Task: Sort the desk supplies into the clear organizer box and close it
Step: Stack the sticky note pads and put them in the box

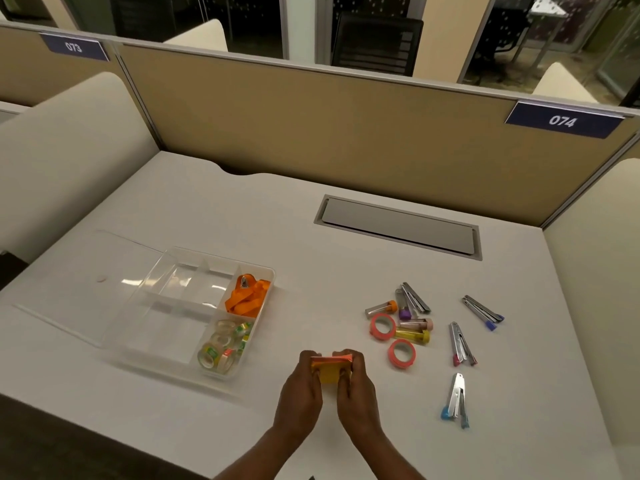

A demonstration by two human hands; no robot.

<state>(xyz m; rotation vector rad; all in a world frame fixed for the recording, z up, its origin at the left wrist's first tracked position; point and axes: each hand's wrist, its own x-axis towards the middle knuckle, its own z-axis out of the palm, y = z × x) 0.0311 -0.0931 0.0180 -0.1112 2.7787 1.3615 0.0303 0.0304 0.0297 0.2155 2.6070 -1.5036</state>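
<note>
The left hand [299, 389] and right hand [356, 389] grip one square paper pad [329, 370] in curled fingers. Two pink tape rings [382, 326], four capped tubes [412, 336] and four metal staplers [462, 344] dot the tabletop [242, 209].

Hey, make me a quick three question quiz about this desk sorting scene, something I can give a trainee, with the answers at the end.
1. True or false: the lid of the organizer box is shut.
2. What do the left hand and right hand hold together? A scissors; B a stack of sticky notes; C a calculator.
3. How many pink tape rolls lie loose on the desk?
Key: 1 false, it lies open beside the box; 2 B; 3 two.
</note>
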